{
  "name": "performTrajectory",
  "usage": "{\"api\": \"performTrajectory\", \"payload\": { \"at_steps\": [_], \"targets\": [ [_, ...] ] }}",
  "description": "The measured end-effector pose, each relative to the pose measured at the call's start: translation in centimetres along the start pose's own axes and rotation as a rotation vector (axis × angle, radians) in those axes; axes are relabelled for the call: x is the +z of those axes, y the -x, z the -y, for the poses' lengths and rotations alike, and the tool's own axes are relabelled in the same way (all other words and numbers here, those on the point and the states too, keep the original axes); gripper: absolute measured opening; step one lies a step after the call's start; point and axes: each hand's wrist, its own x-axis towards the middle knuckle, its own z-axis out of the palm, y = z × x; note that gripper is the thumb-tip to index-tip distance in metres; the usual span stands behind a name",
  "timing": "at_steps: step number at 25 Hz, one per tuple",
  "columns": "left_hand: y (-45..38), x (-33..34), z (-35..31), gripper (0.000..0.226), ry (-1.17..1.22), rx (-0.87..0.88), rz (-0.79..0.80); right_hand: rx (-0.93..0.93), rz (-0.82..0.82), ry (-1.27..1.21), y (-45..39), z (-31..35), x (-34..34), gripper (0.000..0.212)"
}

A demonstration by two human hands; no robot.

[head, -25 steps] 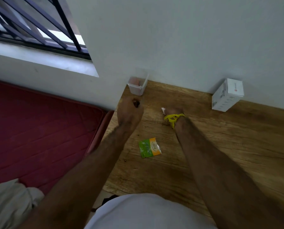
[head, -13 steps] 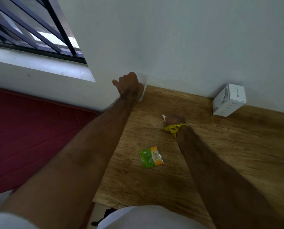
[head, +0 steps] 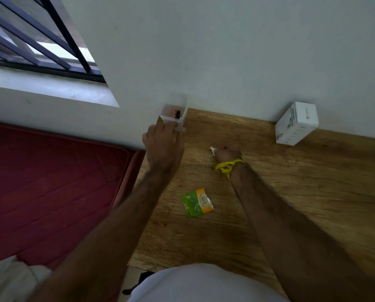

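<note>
The clear plastic container [head: 174, 116] sits just above the middle of the frame, on the far left corner of the wooden table [head: 291, 192], against the wall [head: 225, 62]. That spot is the risk, I think. It looks light, so a nudge from my fingertips could slide it along the wall or tip it off the left edge onto the red mattress [head: 51, 182], spilling the small dark thing [head: 177, 114] inside. A clumsy pinch on its thin near wall might also flip it towards me.

My left hand [head: 163, 144] is stretched forward, back of the hand up, fingers fairly straight and holding nothing. The tips are at the container's near wall, but they are blurred, so I cannot tell whether they touch it. My right hand [head: 226, 151] rests on the table right of centre, curled into a fist round a white scrap [head: 212, 150] that pokes out on its left side, with yellow thread [head: 228, 166] tied at the wrist. The green and yellow sachet [head: 197, 202] lies between my forearms. The white box [head: 296, 123] stands well apart at the upper right.
</note>
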Motion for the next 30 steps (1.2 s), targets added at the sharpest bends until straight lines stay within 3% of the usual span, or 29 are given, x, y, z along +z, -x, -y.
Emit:
{"api": "performTrajectory", "payload": {
  "at_steps": [3,6,10,12,22,25,30],
  "targets": [
    [5.7,1.0,2.4,0.031,0.116,-0.08,0.107,-0.016,0.031,-0.033,-0.2,-0.4,-0.1,0.027],
    [9.8,0.7,2.7,0.039,0.209,-0.089,0.338,-0.112,0.087,-0.008,1.0,-0.4,-1.2,0.022],
    [13.4,0.2,1.8,0.093,0.008,0.119,0.625,-0.23,0.077,-0.102,3.9,-2.8,-3.2,0.018],
    [13.5,0.3,1.4,0.1,-0.054,0.132,0.647,-0.238,0.078,-0.191,6.1,-4.8,-4.1,0.013],
    [17.1,0.7,0.4,0.055,-0.012,0.207,0.545,-0.177,0.067,-0.388,11.9,-10.6,-4.1,0.008],
    [17.9,1.1,1.1,0.057,0.063,0.201,0.504,-0.121,0.13,-0.436,12.2,-10.6,-3.8,0.008],
    [18.0,1.5,1.4,0.063,0.078,0.2,0.47,-0.152,0.253,-0.301,12.9,-10.1,-3.9,0.005]
  ]
}}
